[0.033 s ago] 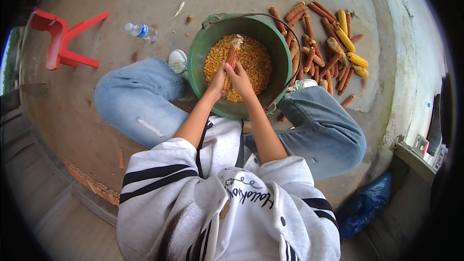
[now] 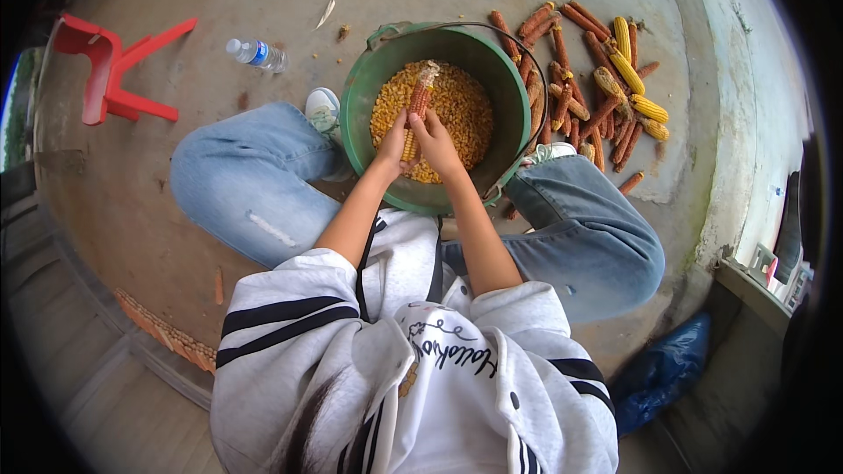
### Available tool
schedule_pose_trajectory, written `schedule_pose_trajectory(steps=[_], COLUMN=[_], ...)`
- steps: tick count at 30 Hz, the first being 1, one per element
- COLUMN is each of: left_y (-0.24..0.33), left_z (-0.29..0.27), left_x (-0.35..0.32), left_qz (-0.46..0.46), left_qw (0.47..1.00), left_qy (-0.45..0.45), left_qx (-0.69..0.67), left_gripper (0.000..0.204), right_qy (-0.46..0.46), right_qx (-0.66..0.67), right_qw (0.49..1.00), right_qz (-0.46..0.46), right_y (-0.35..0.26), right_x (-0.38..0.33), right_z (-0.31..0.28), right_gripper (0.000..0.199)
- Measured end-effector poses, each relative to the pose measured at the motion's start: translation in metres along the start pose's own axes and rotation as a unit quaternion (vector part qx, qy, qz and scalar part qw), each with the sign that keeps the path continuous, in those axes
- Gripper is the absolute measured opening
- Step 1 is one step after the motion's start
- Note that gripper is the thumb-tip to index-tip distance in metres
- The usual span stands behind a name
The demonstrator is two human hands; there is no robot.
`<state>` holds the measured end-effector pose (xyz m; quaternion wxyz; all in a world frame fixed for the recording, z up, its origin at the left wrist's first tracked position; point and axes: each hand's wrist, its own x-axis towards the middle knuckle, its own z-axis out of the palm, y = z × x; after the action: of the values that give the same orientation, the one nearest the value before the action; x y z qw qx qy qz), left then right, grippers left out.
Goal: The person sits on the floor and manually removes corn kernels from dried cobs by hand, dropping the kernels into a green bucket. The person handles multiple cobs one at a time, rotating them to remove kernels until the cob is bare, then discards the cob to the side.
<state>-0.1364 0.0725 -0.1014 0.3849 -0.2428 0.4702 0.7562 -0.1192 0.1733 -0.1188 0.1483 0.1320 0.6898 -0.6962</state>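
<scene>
Both my hands are closed round one ear of corn, held over a green bucket [image 2: 355, 127]. The ear of corn [image 2: 421, 98] points away from me. Its upper part is bare reddish cob with a pale, ragged far tip, and yellow kernels still show lower down between my hands. My left hand [image 2: 392, 147] wraps its left side. On the right side my right hand [image 2: 435, 147] grips it, thumb laid along the cob. Loose yellow corn kernels [image 2: 465, 118] cover the bucket's bottom. The undersides of my fingers are hidden.
Stripped cobs and several yellow ears lie in a pile [image 2: 606, 96] right of the bucket. A water bottle [image 2: 257, 55] lies on the floor at left, near a red plastic stool [image 2: 110, 70] on its side. My bent legs flank the bucket. A blue plastic bag [image 2: 672, 369] sits at lower right.
</scene>
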Motion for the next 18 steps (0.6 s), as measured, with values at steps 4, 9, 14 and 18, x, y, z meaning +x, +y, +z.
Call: schedule_pose_trajectory(steps=[4, 9, 14, 18], left_y=[0.003, 0.0, -0.007, -0.016], left_z=[-0.012, -0.001, -0.002, 0.005], left_x=[0.011, 0.009, 0.015, 0.015], left_qz=[-0.027, 0.023, 0.18, 0.225], left_qw=[0.991, 0.999, 0.963, 0.953], left_qy=[-0.09, 0.014, 0.063, 0.076], left_qx=[-0.093, -0.04, 0.19, 0.19], left_gripper=[0.052, 0.051, 0.053, 0.045], right_qy=[0.043, 0.019, 0.053, 0.11], right_qx=[0.138, 0.154, 0.115, 0.032], right_qw=[0.989, 0.983, 0.988, 0.993], right_qz=[0.016, 0.1, 0.086, -0.019], right_y=[0.016, -0.013, -0.014, -0.009], right_x=[0.001, -0.012, -0.015, -0.013], right_z=[-0.004, 0.004, 0.01, 0.011], right_gripper=[0.037, 0.057, 0.05, 0.046])
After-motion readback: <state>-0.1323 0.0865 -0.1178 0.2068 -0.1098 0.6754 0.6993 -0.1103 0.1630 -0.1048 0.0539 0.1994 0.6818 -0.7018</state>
